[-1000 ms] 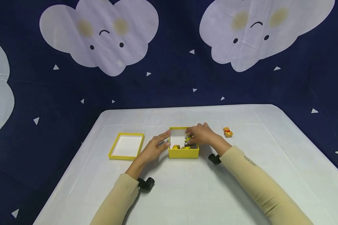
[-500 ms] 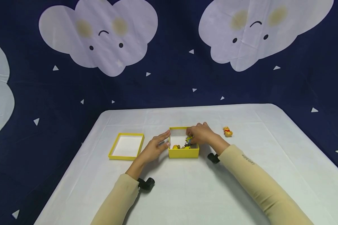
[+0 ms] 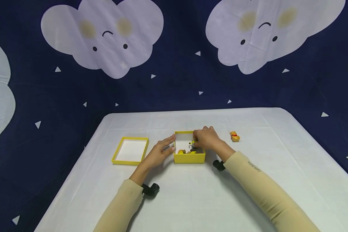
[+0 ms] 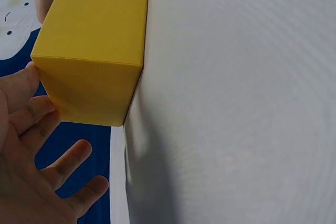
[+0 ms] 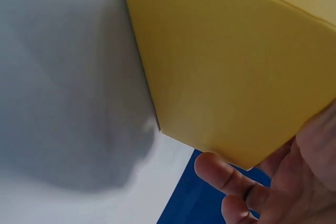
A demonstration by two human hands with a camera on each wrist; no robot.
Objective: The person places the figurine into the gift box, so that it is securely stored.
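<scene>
An open yellow box (image 3: 189,158) with a white inside stands mid-table, several small yellow toy figures (image 3: 181,151) lying along its near wall. My left hand (image 3: 158,154) touches the box's left side, fingers spread and fairly straight. In the left wrist view, its thumb and some fingertips meet the box's edge (image 4: 89,87). Over the box's right wall reaches my right hand (image 3: 207,138), pinching a small yellow toy figure (image 3: 192,143) inside; its fingertips are partly hidden. Only the box's outer wall (image 5: 226,72) and part of that hand appear in the right wrist view.
A yellow-rimmed lid (image 3: 126,162) lies inside-up on the white table (image 3: 188,196), left of the box. Right of the box lies an orange bear figure (image 3: 235,136) with a red band. A dark blue cloud-print cloth (image 3: 179,93) hangs behind.
My right hand has shifted very slightly right within the box, and the toy figure at its fingertips has turned. My left hand stays against the box's side.
</scene>
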